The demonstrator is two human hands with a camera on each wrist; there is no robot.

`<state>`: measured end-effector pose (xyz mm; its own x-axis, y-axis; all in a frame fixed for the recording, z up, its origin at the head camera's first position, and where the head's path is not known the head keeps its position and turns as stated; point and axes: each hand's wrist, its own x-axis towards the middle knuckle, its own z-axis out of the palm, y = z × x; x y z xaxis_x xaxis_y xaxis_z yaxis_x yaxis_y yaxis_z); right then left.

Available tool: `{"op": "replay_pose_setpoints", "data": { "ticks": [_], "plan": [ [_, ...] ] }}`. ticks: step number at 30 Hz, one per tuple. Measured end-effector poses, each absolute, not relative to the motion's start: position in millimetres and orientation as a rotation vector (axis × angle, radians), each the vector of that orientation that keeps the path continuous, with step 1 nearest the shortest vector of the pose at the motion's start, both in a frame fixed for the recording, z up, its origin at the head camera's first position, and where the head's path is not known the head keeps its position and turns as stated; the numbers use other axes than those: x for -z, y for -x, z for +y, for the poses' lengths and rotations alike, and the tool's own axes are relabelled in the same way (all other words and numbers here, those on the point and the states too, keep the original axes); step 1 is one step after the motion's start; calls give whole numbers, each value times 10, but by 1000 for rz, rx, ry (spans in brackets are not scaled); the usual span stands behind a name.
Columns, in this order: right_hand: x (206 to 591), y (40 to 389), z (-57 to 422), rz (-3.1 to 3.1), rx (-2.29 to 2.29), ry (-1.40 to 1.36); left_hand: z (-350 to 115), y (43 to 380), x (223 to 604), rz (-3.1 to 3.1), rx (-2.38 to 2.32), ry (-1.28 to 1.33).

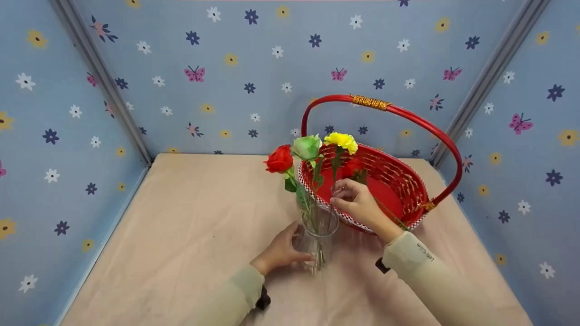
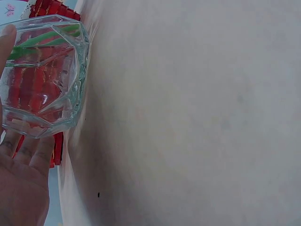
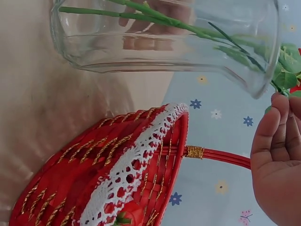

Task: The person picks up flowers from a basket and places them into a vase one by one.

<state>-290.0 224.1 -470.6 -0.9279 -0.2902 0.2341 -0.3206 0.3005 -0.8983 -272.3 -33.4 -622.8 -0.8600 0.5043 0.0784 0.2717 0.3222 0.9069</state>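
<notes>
A clear glass vase (image 1: 324, 246) stands on the table with a red rose (image 1: 279, 159) and a pale green rose (image 1: 306, 147) in it. My left hand (image 1: 280, 250) holds the vase from the left side, thumb in front and fingers behind. Over the rim, my right hand (image 1: 362, 209) pinches the stem of a yellow carnation (image 1: 342, 142) between thumb and fingertips. In the right wrist view the carnation's thin dark stem (image 3: 240, 47) reaches down inside the vase's mouth, with its lower end above the base. Green rose stems (image 3: 141, 16) run to the vase's bottom.
Right behind the vase stands a red woven basket (image 1: 408, 181) with white lace trim and a tall arched handle (image 1: 417, 118). A red flower (image 1: 352, 167) lies inside it. Flower-patterned panels (image 1: 253, 59) enclose the cloth-covered table (image 1: 181, 235).
</notes>
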Motion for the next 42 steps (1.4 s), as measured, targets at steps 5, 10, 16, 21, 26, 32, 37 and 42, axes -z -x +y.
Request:
{"op": "replay_pose_setpoints", "data": {
  "ticks": [5,10,16,21,26,32,37,42],
  "plan": [
    [4753,2894,2199,-2505,-1750,-640,-336,2711,6229,2379,-1534,-690],
    [4784,2918,2172,-2494,-1740,-686,-339,2710,6221,2369,-1520,-653],
    [4817,2959,2149,-2475,-1686,-731,-339,2729,6230,2357,-1532,-665],
    [4830,2965,2149,-2492,-1582,-721,-336,2737,6245,2348,-1572,-716],
    [4832,2963,2153,-2543,-1505,-710,-337,2725,6236,2374,-1564,-726],
    [4839,2960,2173,-2571,-1499,-696,-340,2707,6216,2373,-1577,-708],
    [4835,2941,2224,-2583,-1516,-664,-339,2705,6219,2375,-1580,-717],
    [4840,2935,2319,-2580,-1553,-630,-337,2710,6233,2375,-1576,-714]
  ]
}}
